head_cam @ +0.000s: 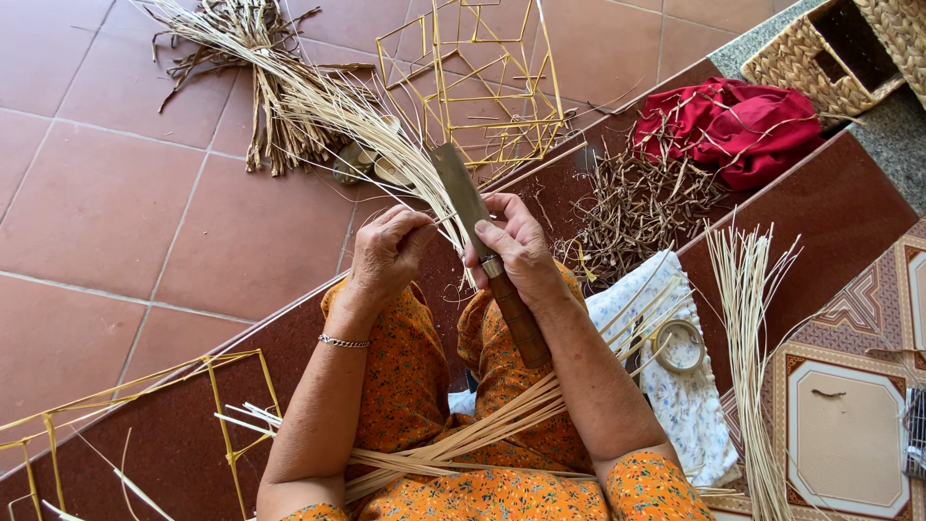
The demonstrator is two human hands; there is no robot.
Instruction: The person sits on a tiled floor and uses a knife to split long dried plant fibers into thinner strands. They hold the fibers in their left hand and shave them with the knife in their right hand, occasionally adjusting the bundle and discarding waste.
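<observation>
Here, flat blade [461, 193] splits thin pale strips [386, 135].

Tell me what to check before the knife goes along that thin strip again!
1. Right hand has a firm grip on the knife at its handle: ok.
2. Left hand pinches the pale strip to the side of the blade: ok.
3. Blade points away from the body, toward the floor: ok.
4. Left fingertips clear of the cutting edge: cannot tell, they sit very close.
5. Loose strips across the lap stay out of the blade's way: ok.
6. Blade sharp enough: cannot tell.
</observation>
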